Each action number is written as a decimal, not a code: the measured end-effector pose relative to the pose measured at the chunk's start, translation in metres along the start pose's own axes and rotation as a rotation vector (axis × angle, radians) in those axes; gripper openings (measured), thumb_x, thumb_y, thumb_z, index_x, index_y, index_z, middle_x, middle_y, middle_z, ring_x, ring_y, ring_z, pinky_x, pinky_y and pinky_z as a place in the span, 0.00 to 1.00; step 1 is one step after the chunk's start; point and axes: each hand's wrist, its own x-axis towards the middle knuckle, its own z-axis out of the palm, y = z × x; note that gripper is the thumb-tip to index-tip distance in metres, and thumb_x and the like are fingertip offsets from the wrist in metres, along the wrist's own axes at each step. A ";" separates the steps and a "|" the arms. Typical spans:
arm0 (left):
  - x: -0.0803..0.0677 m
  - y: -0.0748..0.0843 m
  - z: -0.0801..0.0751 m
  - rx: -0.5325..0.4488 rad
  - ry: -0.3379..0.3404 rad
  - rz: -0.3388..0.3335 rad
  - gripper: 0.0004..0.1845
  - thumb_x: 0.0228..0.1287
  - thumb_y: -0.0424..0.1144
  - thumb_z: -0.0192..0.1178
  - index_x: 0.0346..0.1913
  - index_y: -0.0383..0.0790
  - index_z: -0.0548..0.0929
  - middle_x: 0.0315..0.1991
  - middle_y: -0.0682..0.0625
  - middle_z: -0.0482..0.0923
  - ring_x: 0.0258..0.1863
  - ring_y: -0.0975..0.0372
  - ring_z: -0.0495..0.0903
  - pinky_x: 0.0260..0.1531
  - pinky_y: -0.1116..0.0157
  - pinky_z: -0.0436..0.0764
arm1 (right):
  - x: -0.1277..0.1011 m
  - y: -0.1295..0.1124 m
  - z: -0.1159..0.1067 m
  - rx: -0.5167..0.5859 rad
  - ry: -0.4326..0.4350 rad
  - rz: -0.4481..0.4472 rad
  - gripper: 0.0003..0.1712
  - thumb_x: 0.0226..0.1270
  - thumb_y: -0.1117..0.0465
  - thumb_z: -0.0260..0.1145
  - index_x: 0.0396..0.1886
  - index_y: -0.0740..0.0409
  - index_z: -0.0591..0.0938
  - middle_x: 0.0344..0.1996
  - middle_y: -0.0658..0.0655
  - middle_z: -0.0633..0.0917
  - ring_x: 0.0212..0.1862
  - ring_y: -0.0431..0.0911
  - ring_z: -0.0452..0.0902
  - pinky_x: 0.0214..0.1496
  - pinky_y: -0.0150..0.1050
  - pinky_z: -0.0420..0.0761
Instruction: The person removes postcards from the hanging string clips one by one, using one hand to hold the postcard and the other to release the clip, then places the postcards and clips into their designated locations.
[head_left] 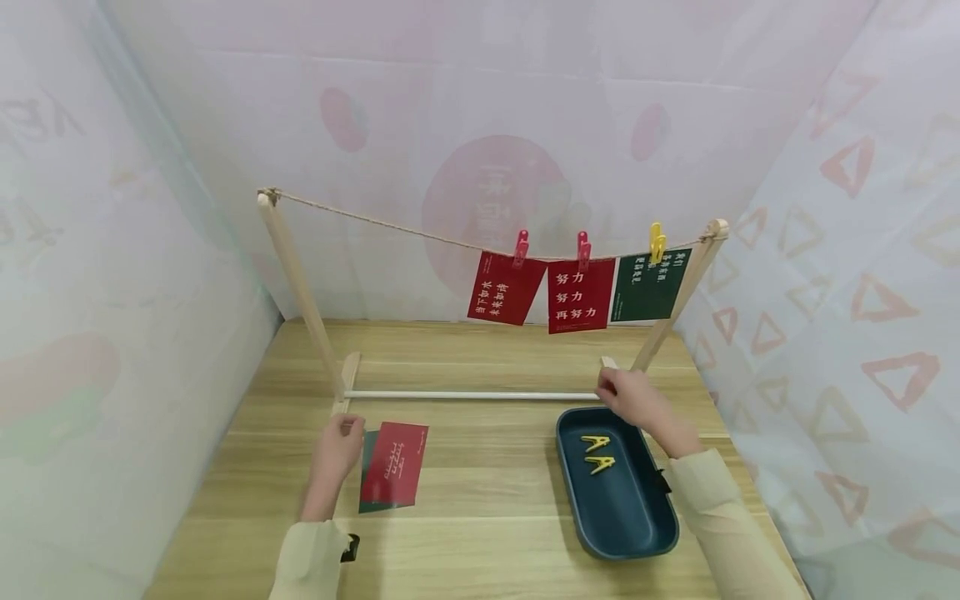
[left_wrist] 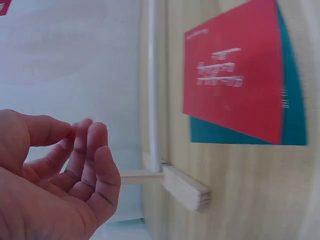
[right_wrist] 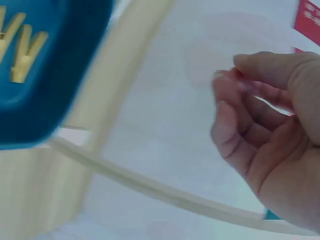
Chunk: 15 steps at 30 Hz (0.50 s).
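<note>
My left hand (head_left: pixel 337 444), fingers loosely curled and empty, hovers beside the red card (head_left: pixel 395 463) at lower centre; my right hand (head_left: pixel 628 397), likewise empty, hangs above the tray (head_left: pixel 637 525).

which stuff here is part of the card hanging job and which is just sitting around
In the job:
- red card on a green card, by the left hand
- two yellow clothespins in the dark tray, by the right hand
- string on the wooden rack, three cards already pegged on it

Just there:
- wooden table
- patterned backdrop
</note>
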 end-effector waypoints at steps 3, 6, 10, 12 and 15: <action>0.002 0.015 -0.007 -0.028 0.042 0.041 0.19 0.75 0.42 0.47 0.56 0.29 0.76 0.47 0.33 0.82 0.42 0.48 0.84 0.32 0.64 0.83 | 0.007 -0.013 -0.020 0.005 0.098 -0.031 0.06 0.65 0.67 0.66 0.28 0.57 0.79 0.17 0.49 0.76 0.20 0.39 0.66 0.25 0.34 0.71; 0.003 0.030 -0.013 -0.046 0.082 0.090 0.18 0.75 0.42 0.48 0.55 0.30 0.77 0.46 0.34 0.83 0.41 0.48 0.85 0.29 0.68 0.81 | 0.013 -0.022 -0.035 -0.005 0.219 -0.095 0.05 0.64 0.68 0.67 0.29 0.58 0.79 0.17 0.50 0.78 0.19 0.38 0.66 0.25 0.34 0.70; 0.003 0.051 -0.020 -0.061 0.116 0.126 0.17 0.75 0.42 0.49 0.54 0.32 0.78 0.44 0.36 0.84 0.42 0.49 0.85 0.29 0.69 0.78 | 0.019 -0.033 -0.053 -0.014 0.355 -0.191 0.05 0.61 0.69 0.69 0.30 0.60 0.80 0.18 0.52 0.80 0.19 0.37 0.66 0.23 0.33 0.71; 0.003 0.061 -0.023 -0.051 0.142 0.143 0.16 0.75 0.43 0.49 0.52 0.34 0.79 0.43 0.38 0.85 0.41 0.49 0.85 0.29 0.68 0.77 | 0.021 -0.039 -0.064 -0.011 0.390 -0.224 0.05 0.61 0.69 0.70 0.30 0.60 0.81 0.20 0.53 0.82 0.20 0.38 0.67 0.24 0.32 0.73; 0.004 0.073 -0.027 -0.029 0.165 0.165 0.16 0.75 0.45 0.50 0.51 0.37 0.80 0.42 0.41 0.85 0.40 0.51 0.84 0.32 0.67 0.76 | 0.025 -0.051 -0.082 -0.004 0.408 -0.250 0.04 0.61 0.67 0.71 0.32 0.59 0.82 0.24 0.53 0.84 0.21 0.38 0.69 0.25 0.32 0.75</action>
